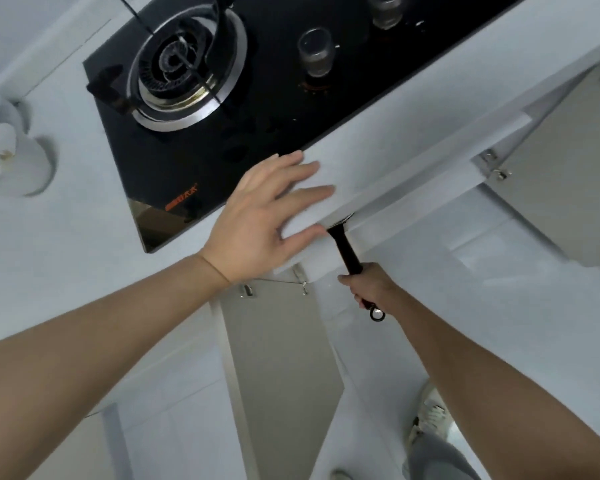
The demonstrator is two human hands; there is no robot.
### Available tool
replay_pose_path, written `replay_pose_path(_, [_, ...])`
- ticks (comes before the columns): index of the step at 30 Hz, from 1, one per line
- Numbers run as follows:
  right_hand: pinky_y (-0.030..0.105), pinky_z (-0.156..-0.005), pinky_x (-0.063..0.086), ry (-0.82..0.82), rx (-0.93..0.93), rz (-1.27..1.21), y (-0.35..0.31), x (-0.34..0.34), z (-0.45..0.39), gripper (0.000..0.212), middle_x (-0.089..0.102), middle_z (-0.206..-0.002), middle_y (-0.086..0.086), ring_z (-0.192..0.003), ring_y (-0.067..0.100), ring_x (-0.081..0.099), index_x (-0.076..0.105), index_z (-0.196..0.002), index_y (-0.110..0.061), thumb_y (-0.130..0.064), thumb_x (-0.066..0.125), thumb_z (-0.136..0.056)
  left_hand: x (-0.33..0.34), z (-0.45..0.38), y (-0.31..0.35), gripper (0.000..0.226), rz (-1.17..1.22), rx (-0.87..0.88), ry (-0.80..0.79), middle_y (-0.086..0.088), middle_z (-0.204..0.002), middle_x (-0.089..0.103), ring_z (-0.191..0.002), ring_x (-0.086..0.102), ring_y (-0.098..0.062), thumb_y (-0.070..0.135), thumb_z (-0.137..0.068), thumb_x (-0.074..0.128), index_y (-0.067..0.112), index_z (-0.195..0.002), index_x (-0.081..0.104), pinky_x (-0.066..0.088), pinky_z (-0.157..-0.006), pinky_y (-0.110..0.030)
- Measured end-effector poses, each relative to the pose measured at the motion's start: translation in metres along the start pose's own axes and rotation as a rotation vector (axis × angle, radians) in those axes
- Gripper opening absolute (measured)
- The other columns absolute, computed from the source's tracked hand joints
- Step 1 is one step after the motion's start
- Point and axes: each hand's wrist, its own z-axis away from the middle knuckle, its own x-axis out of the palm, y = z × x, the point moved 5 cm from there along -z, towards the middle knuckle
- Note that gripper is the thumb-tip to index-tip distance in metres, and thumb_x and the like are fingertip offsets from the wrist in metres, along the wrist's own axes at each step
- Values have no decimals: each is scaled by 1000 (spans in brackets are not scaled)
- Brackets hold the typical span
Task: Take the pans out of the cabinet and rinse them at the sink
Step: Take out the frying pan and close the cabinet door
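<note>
Head view: the right hand [368, 285] grips a black pan handle [345, 249] jutting from the cabinet under the surface [378, 140]; the pan's body is hidden. The left hand [260, 216] rests flat, fingers straight, on the surface edge above the handle. Best drawn straight out, level, clear of the open door [281, 358].

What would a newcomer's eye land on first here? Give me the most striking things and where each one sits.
First, the two bare arms reaching in: the left hand rests flat on the white counter edge at centre, and the right hand just below grips a black pan handle poking out from under the counter. Next, the black glass hob at upper left, with its steel-ringed burner.
</note>
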Motion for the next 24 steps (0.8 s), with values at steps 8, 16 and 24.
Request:
replay_pose_path(8, [24,-41,41,48,30,-16,50,-40,112,23,51,-55,4,-38,15,46,57,-86,-7,-21,75,-87,-5,3,15,40,-165,37,-22,-9,-137,59,-117,57,-32,40,-99,57,15,-131,65,38,-106,-46])
replay_pose_path(16, [25,-40,39,117,69,-81,117,-57,257,24,52,-55,5,-38,15,44,55,-84,-6,-19,74,-87,25,31,114,56,-63,-454,-112,-15,-164,17,-152,10,-36,33,-105,36,14,-156,25,11,-122,-52])
replay_pose_path(24, [26,-41,38,236,19,-50,135,-64,444,25,50,-52,3,-40,16,42,51,-81,-9,-20,72,-86,-27,38,237,57,206,-193,-357,-6,-161,28,-144,31,-30,39,-98,50,35,-152,33,36,-113,-47])
